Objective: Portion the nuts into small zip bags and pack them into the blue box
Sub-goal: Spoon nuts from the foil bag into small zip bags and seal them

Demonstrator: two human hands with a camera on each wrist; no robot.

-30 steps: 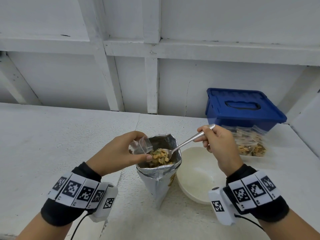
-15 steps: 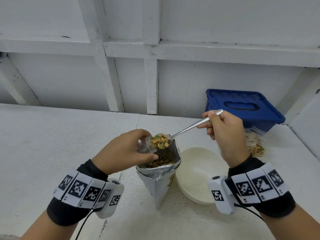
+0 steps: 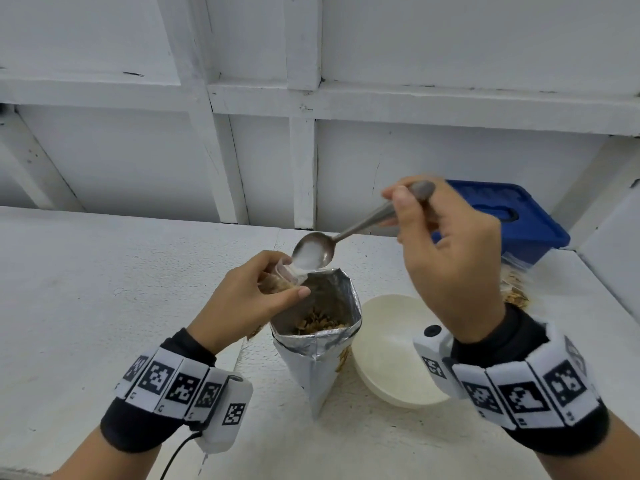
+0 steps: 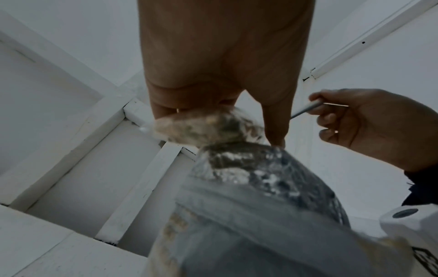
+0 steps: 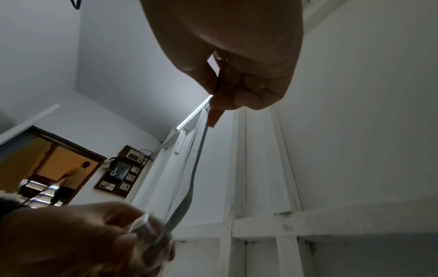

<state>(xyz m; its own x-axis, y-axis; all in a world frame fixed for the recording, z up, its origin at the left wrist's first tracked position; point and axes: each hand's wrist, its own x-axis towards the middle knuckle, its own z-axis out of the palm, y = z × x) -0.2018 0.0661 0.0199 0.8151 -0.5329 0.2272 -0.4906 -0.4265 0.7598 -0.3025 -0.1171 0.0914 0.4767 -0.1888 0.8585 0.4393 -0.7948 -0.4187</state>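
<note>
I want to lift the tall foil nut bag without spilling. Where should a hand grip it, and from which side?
Grip the foil nut bag around its creased middle, below the folded rim, coming from the left. It stands upright with its mouth open, so squeezing near the top may collapse it. The white bowl sits close on its right, and the right hand with the spoon is above.

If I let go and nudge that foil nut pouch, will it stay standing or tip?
Probably tippy: the foil pouch narrows toward its base on the table and flares at the open top. It looks crinkled and soft, so it would likely buckle rather than slide. The nuts sit high inside, so a tip would probably spill them toward the white bowl.
</note>
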